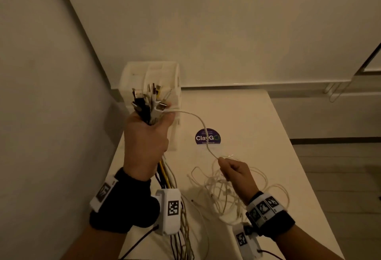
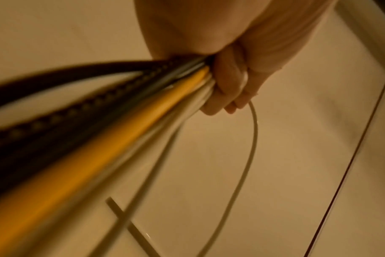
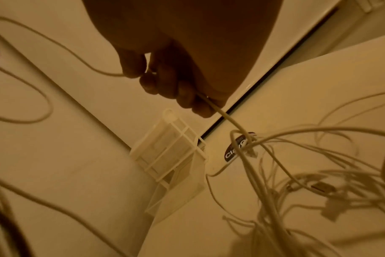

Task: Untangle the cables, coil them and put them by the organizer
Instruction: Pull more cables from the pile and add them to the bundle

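Note:
My left hand [image 1: 147,134] is raised above the table and grips a bundle of cables [image 1: 149,103] near their plug ends, which fan out upward. The black, yellow and white cords of the bundle [image 2: 143,111] hang down past my wrist. One white cable [image 1: 201,124] runs from the bundle in an arc to my right hand [image 1: 235,172], which pinches it [image 3: 211,104] between thumb and fingers. Below my right hand a tangle of thin white cables [image 1: 224,189] lies on the table. The white plastic organizer [image 1: 153,80] stands at the table's back left corner, behind my left hand.
The white table [image 1: 257,132] carries a round purple sticker [image 1: 207,137] near the organizer. Walls close off the left and back. The table's right edge drops to a tiled floor [image 1: 340,177]. Sensor leads trail from both wrist cameras.

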Motion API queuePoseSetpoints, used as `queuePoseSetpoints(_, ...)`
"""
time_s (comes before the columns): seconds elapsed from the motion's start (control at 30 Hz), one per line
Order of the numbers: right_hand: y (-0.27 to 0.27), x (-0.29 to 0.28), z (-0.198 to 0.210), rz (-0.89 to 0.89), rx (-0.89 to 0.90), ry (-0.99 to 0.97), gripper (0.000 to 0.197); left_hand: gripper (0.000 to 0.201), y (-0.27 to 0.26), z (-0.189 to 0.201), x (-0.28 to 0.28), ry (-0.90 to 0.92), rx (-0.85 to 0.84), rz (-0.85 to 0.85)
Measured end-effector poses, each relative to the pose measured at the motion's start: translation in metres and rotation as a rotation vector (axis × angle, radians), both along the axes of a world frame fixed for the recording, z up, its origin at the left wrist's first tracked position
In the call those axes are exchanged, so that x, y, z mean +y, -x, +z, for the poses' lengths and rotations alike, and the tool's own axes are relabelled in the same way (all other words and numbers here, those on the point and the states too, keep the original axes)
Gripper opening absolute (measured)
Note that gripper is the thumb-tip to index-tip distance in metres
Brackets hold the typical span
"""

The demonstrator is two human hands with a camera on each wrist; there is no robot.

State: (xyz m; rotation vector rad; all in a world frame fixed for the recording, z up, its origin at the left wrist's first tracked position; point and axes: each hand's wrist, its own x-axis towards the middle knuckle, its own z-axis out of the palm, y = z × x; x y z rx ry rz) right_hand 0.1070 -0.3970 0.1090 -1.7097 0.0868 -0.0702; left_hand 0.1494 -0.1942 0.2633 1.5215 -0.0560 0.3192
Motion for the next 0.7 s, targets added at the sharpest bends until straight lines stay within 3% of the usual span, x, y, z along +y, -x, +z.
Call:
queuePoseSetpoints(0.13, -0.004, -0.005, 0.020, -0.107, -0.013, -0.061, 0.057, 0.028, 0.012, -0.010, -0.002, -0.085, -0.061, 0.048)
queuePoseSetpoints(0.2, -0.006, -0.008, 0.036, -0.118, -0.023, -0.072, 0.057, 0.026, 0.020, -0.010, -0.010, -0.156, -0.133, -0.011)
queuePoseSetpoints(0.27, -0.007, -0.009, 0.055, -0.066, -0.055, -0.043, 0.054, 0.015, 0.026, -0.009, -0.022, -0.194, -0.146, -0.186)
queuePoseSetpoints(0.33, -0.006, -0.011, 0.075, 0.006, -0.096, -0.014, 0.050, 0.017, 0.026, -0.019, -0.031, -0.329, -0.086, -0.337)
queuePoseSetpoints(0.47, -0.003, -0.012, 0.111, 0.145, -0.199, -0.022, 0.046, 0.013, 0.019, -0.041, -0.050, -0.542, -0.016, -0.371)
queuePoseSetpoints(0.57, -0.005, -0.016, 0.113, 0.160, -0.222, -0.011, 0.041, 0.014, 0.019, -0.038, -0.056, -0.469, -0.064, -0.300)
queuePoseSetpoints(0.7, 0.001, -0.017, 0.087, 0.168, -0.212, -0.020, 0.035, 0.025, 0.011, -0.030, -0.053, -0.285, -0.065, -0.203)
